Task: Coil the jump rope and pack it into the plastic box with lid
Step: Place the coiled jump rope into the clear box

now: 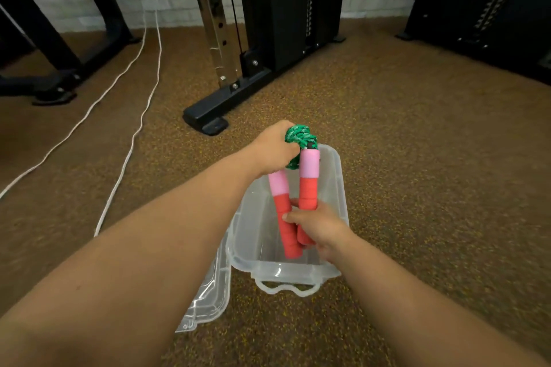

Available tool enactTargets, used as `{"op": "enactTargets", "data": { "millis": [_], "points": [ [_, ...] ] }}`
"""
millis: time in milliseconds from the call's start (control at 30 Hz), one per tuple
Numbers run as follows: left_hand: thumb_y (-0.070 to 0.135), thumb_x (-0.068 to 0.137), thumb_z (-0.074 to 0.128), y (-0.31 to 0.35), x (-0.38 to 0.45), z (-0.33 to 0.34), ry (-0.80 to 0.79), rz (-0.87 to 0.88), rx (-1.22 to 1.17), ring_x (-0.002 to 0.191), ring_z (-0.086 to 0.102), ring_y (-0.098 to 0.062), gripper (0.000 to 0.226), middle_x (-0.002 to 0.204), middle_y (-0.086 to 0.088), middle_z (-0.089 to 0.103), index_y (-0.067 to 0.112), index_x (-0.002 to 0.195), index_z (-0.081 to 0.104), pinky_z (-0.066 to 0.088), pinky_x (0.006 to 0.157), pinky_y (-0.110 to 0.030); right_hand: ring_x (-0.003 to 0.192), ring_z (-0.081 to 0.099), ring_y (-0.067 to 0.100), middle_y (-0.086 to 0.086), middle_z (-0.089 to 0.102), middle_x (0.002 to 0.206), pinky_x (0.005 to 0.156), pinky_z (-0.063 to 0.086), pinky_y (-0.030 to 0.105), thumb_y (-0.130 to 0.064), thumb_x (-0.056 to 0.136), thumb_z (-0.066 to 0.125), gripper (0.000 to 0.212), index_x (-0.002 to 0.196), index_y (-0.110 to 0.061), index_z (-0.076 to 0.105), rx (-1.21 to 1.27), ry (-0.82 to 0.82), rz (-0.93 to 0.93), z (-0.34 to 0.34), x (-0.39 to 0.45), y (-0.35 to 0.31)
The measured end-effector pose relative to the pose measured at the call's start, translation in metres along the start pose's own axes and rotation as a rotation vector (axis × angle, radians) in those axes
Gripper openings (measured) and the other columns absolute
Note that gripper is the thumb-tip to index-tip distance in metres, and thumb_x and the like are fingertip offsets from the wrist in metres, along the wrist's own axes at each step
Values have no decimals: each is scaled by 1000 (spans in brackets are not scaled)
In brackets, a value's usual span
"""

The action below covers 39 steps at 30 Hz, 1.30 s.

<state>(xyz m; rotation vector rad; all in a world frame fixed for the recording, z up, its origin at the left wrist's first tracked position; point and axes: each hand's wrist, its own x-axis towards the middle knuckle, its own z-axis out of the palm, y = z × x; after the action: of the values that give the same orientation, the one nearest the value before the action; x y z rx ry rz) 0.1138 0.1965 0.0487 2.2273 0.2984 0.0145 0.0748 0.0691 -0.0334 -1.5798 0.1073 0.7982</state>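
Both hands [320, 228] grip jump rope [308, 185], over box [335, 164]

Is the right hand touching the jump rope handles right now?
Touching. The head view shows the right hand with fingers curled around the lower red ends of both jump rope handles, above the clear plastic box.

box [334, 188]: clear glossy plastic | rope [298, 135]: braided cloth | handles [308, 188]: matt ribbed foam | floor [417, 158]: rough speckled rubber

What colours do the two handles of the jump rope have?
Each of the handles is light pink at the rope end and red below, seen in the head view.
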Motion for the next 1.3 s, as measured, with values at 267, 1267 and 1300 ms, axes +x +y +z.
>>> {"op": "enactTargets", "data": {
  "millis": [267, 1267, 1300],
  "points": [
    [4, 88, 45, -38, 10, 24, -142, -96, 177, 87, 51, -22, 31, 99, -11, 59, 6, 119, 50, 41, 64, -26, 84, 62, 24, 12, 57, 105, 57, 53, 34, -13, 77, 75, 60, 123, -8, 37, -247, 98, 125, 8, 9, 7],
    [7, 85, 58, -96, 18, 81, -107, -236, 358, 112, 55, -34, 36, 122, -18, 60, 5, 120, 54, 43, 91, -35, 125, 48, 36, 22, 38, 142, 97, 41, 41, -10, 95, 44, 64, 148, -2, 10, -1235, 78, -53, 11, 17, 5],
    [9, 85, 59, -95, 18, 81, -145, -256, 394, 113, 55, -33, 37, 123, -17, 59, 5, 122, 53, 43, 92, -35, 122, 50, 36, 21, 42, 138, 94, 42, 41, -10, 95, 43, 51, 141, 0, 25, -1259, 82, -113, 11, 12, 2]
  ]
}}
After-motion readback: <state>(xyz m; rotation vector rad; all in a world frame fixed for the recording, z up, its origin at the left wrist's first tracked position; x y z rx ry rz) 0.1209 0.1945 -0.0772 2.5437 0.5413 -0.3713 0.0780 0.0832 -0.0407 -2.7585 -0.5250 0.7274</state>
